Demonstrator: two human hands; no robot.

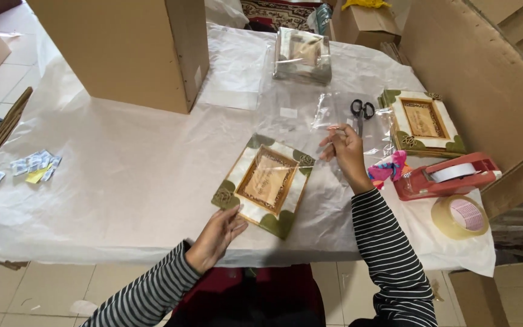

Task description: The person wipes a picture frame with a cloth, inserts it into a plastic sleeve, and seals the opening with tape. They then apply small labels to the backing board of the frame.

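Two hands busy: my left hand (216,237) grips the square, glossy carved frame (266,183) by its lower corner on crinkled white paper (122,175); my right hand (344,148) pinches a clear, flimsy plastic sleeve (334,112).

single view, head-worn camera. sits above the near edge of the table (122,181), facing down and forward across it toward the far edge. close range: both striped forearms enter from the bottom of the frame. near edge runs across the lower third; right edge visible, left edge cropped. floor tiles show below the near edge. no second view for overlap.
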